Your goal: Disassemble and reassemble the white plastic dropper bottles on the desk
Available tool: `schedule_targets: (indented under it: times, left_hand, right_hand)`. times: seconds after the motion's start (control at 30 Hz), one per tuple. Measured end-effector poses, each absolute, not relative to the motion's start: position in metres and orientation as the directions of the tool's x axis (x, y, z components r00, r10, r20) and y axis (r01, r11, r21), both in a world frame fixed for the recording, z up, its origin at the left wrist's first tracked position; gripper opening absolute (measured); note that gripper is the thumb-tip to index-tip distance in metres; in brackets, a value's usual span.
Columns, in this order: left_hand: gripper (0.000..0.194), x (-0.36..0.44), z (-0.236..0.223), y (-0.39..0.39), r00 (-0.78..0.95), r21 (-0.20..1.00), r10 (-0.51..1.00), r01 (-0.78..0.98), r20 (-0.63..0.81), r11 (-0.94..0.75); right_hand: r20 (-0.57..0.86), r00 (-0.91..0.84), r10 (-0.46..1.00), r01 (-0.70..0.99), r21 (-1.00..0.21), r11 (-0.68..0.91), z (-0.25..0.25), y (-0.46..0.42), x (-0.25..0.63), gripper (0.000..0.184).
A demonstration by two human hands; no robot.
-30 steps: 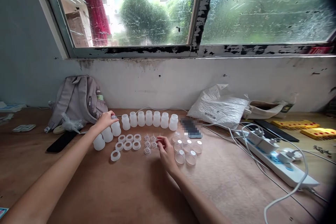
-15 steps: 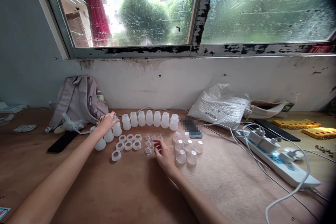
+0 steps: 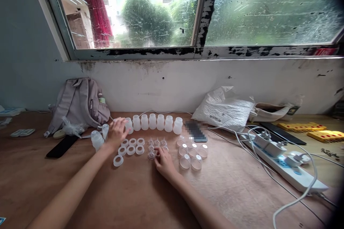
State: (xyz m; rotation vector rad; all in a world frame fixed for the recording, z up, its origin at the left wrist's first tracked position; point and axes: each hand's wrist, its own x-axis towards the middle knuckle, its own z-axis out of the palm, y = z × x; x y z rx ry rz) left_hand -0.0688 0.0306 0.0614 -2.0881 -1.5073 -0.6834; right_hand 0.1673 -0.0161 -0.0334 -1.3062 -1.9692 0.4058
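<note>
Frosted white baby bottles (image 3: 152, 121) stand in a curved row along the back of the table. My left hand (image 3: 117, 134) is over the left part of this row, fingers stretched toward the bottle at its right and hiding others. Left of my wrist stands another bottle (image 3: 96, 140). Several white screw rings (image 3: 131, 150) lie in rows in front. My right hand (image 3: 163, 161) rests low at the clear bottle nipples (image 3: 157, 142), fingers slightly curved and apart, covering some of them. Clear dome caps (image 3: 185, 161) are grouped just right of it.
A backpack (image 3: 77, 103), a plastic bag (image 3: 73, 127) and a black phone (image 3: 63, 146) are at the left. At the right are a silver bag (image 3: 224, 107), a phone (image 3: 199, 134), a power strip (image 3: 285, 164) with loose cables and yellow pieces (image 3: 325, 136).
My left hand has moved right along the bottle row, uncovering the bottle at the left end. My right hand has shifted slightly left and down over the nipples.
</note>
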Motion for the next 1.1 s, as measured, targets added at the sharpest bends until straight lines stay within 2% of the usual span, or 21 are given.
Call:
schedule_targets:
  times: [0.1,0.17,0.23,0.37,0.53,0.67,0.77,0.9,1.0,1.1]
  left_hand:
    - [0.024,-0.043,0.029,0.011,0.412,-0.089,0.734,0.895,0.54,-0.437]
    - [0.022,-0.028,0.006,0.001,0.377,-0.065,0.749,0.909,0.545,-0.411]
    - [0.019,-0.017,-0.013,-0.004,0.3,-0.026,0.761,0.937,0.575,-0.349]
    - [0.014,-0.005,-0.029,-0.004,0.189,0.083,0.798,0.955,0.572,-0.286]
    - [0.015,-0.001,-0.026,-0.007,0.176,0.259,0.798,0.887,0.576,-0.383]
    - [0.01,0.007,-0.024,-0.019,0.203,0.479,0.787,0.697,0.582,-0.534]
    - [0.02,0.013,-0.025,-0.026,0.215,0.575,0.806,0.602,0.551,-0.554]
    - [0.039,0.016,-0.024,-0.028,0.335,0.584,0.821,0.582,0.462,-0.566]
    - [0.04,0.016,-0.021,-0.029,0.41,0.529,0.83,0.64,0.377,-0.557]
    - [0.036,0.017,-0.016,-0.03,0.421,0.466,0.833,0.692,0.359,-0.551]
  right_hand:
    - [0.412,-0.275,0.869,0.717,-0.514,0.471,-0.037,-0.015,0.164,0.023]
    - [0.418,-0.283,0.863,0.731,-0.489,0.476,-0.037,-0.013,0.163,0.017]
    - [0.414,-0.281,0.866,0.712,-0.515,0.477,-0.036,-0.011,0.163,0.013]
    - [0.415,-0.295,0.861,0.684,-0.537,0.494,-0.031,-0.013,0.166,0.011]
    - [0.352,-0.298,0.887,0.751,-0.487,0.445,-0.027,-0.016,0.17,0.012]
    - [0.28,-0.343,0.897,0.702,-0.558,0.442,-0.024,-0.011,0.176,0.017]
    - [0.205,-0.381,0.902,0.571,-0.715,0.404,-0.023,-0.003,0.184,0.035]
    - [0.18,-0.296,0.938,0.372,-0.883,0.287,-0.027,0.004,0.188,0.039]
    - [0.215,-0.19,0.958,0.347,-0.898,0.27,-0.029,0.003,0.183,0.034]
    - [0.257,-0.168,0.952,0.385,-0.871,0.303,-0.029,0.001,0.177,0.03]
